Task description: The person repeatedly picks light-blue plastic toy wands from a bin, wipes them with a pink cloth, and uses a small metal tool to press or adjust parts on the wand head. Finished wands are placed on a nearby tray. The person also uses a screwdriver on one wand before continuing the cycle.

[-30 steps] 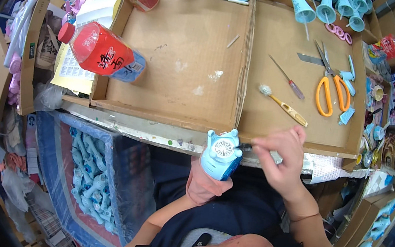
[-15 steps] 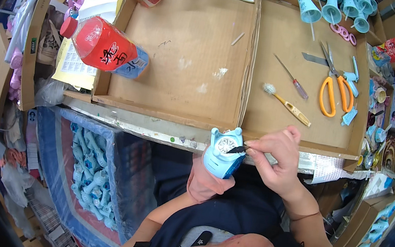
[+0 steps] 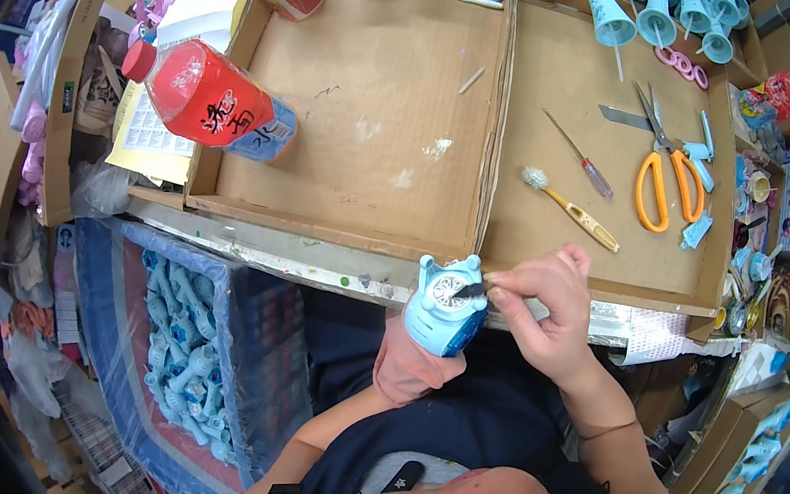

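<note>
My left hand (image 3: 408, 368), in a pinkish covering like a glove, is closed around a light blue plastic toy piece (image 3: 432, 328) in front of my chest. On its upward side the piece has a round face with a silvery-white spoked pattern and two small knobs. My right hand (image 3: 548, 311) pinches a small thin tool with a dark tip (image 3: 472, 290), perhaps a brush. That tip is at the round face's right edge; whether it touches, I cannot tell.
Beyond my hands lies a divided cardboard tray (image 3: 338, 224) holding orange-handled scissors (image 3: 668, 184), a screwdriver (image 3: 584, 159), an old toothbrush (image 3: 572, 211) and a red-labelled bottle (image 3: 214, 100). Light blue cones (image 3: 656, 26) stand at the back. A plastic-lined bin of blue parts (image 3: 189, 349) is left.
My right hand has shifted slightly left and up, and the dark tip now sits at a different angle against the round face. My left hand keeps its hold on the toy piece.
</note>
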Motion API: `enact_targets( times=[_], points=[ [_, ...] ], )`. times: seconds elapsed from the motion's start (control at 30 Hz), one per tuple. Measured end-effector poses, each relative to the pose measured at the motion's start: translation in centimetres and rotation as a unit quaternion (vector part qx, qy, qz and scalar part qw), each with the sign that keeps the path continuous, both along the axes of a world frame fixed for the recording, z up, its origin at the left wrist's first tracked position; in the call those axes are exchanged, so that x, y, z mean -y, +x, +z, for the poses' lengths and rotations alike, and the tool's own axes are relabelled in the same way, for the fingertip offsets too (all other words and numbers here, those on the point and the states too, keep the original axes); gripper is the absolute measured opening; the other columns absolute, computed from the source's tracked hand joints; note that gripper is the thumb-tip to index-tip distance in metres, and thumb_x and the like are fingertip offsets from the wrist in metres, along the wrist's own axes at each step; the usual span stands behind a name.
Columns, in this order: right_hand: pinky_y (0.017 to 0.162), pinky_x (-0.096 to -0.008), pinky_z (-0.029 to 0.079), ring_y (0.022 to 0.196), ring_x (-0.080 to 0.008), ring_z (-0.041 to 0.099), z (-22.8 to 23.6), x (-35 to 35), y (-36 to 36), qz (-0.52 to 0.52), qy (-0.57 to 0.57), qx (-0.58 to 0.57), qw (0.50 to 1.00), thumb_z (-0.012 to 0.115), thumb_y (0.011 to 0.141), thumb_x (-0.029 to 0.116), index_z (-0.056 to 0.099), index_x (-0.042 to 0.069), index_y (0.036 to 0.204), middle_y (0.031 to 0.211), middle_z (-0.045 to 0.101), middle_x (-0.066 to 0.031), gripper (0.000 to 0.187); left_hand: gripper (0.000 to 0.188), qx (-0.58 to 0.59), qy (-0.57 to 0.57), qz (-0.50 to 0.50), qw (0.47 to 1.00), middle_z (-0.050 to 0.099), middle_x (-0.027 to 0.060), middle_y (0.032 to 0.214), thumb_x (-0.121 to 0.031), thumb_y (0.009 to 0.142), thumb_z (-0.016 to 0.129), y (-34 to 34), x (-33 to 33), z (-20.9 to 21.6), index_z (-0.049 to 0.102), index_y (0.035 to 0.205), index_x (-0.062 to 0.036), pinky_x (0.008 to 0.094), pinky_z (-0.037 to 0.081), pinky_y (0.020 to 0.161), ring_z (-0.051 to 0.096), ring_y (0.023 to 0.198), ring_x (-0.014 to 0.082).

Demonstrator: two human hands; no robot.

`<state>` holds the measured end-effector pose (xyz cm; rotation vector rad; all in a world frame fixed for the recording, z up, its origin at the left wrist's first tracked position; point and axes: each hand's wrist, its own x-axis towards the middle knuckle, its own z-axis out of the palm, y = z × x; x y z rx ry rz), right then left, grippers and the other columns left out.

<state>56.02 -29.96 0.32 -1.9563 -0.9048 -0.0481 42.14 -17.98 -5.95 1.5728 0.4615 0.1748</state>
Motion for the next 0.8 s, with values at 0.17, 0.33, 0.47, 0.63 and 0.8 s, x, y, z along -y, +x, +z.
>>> enact_targets(
  times=[0.17, 0.33, 0.47, 0.63, 0.8],
  points=[
    [0.082, -0.0356, 0.031, 0.069, -0.0165, 0.056, -0.1, 0.0, 0.1, 0.022, 0.026, -0.040, 0.999, 0.077, 0.076, 0.009, 0.072, 0.013, 0.087, 0.074, 0.063, 0.0011, 0.013, 0.048, 0.004, 0.117, -0.037, 0.992, 0.066, 0.0102, 0.107, -0.003, 0.070, 0.070, 0.6, -0.2, 0.5, 0.059, 0.117, -0.0015, 0.0339, 0.047, 0.091, 0.063, 0.101, 0.0253],
    [0.083, -0.0350, 0.031, 0.069, -0.0168, 0.056, -0.2, 0.0, 0.1, 0.019, 0.031, -0.050, 0.998, 0.076, 0.078, 0.010, 0.072, 0.012, 0.088, 0.075, 0.064, 0.0012, 0.012, 0.047, 0.013, -0.093, 0.031, 0.995, 0.064, 0.0086, 0.100, 0.002, 0.070, 0.067, 0.9, 0.2, 0.6, 0.059, 0.116, -0.0007, 0.0312, 0.050, 0.082, 0.062, 0.090, 0.0207],
    [0.083, -0.0350, 0.032, 0.070, -0.0166, 0.056, -0.5, -0.1, -0.5, 0.011, 0.029, -0.053, 0.998, 0.076, 0.078, 0.010, 0.072, 0.012, 0.088, 0.076, 0.064, 0.0014, 0.011, 0.044, -0.008, -0.103, 0.030, 0.994, 0.063, 0.0058, 0.094, 0.007, 0.068, 0.065, 0.6, 0.2, 0.7, 0.059, 0.112, -0.0008, 0.0286, 0.050, 0.074, 0.060, 0.084, 0.0160],
    [0.083, -0.0350, 0.032, 0.071, -0.0162, 0.057, -0.8, -0.2, -1.4, -0.015, 0.070, -0.065, 0.995, 0.076, 0.079, 0.010, 0.072, 0.012, 0.088, 0.077, 0.064, 0.0013, 0.010, 0.041, -0.022, -0.063, 0.031, 0.997, 0.063, 0.0046, 0.090, 0.007, 0.068, 0.065, 0.6, 0.1, 0.7, 0.059, 0.108, -0.0004, 0.0284, 0.050, 0.071, 0.060, 0.081, 0.0155],
    [0.084, -0.0346, 0.033, 0.072, -0.0161, 0.057, -0.8, 0.0, -1.7, -0.043, 0.024, -0.061, 0.997, 0.076, 0.080, 0.010, 0.072, 0.011, 0.089, 0.077, 0.064, 0.0007, 0.010, 0.040, -0.042, -0.155, 0.044, 0.986, 0.063, 0.0040, 0.088, 0.007, 0.069, 0.065, 0.9, 0.2, 0.7, 0.059, 0.108, -0.0004, 0.0279, 0.049, 0.068, 0.060, 0.078, 0.0151]
  ],
)
